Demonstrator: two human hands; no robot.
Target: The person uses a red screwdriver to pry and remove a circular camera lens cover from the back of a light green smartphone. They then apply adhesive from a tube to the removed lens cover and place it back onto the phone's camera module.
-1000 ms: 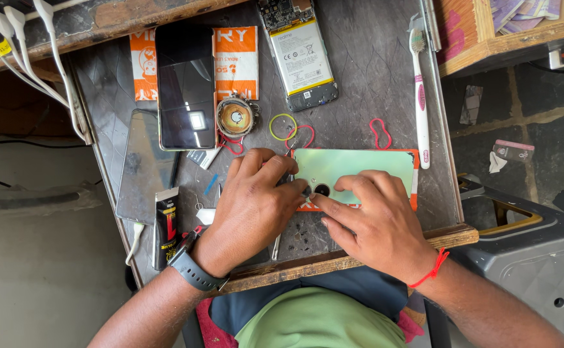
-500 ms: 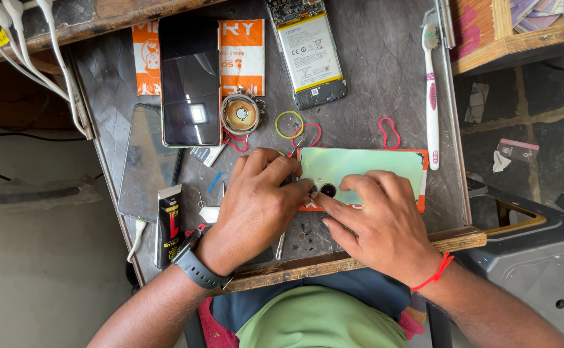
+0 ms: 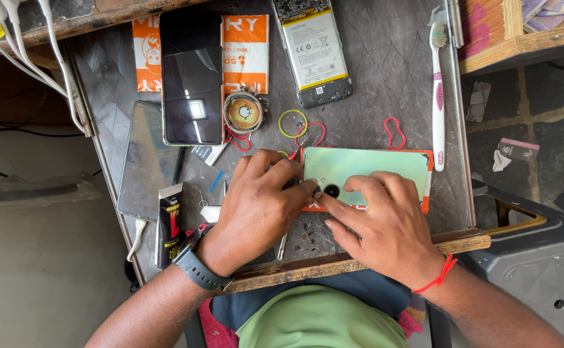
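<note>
The person wears a dark grey watch (image 3: 199, 267) on the left wrist, a red thread (image 3: 438, 277) on the right, and a light green shirt (image 3: 320, 319).

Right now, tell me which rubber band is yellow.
The yellow rubber band, a round loop beside the metal spool; the other loose bands are red.

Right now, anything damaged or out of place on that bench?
Yes: the opened phone at the top lies with its back off, battery exposed. Rubber bands are strewn loose. Both hands, left hand and right hand, press the green back cover.
</note>
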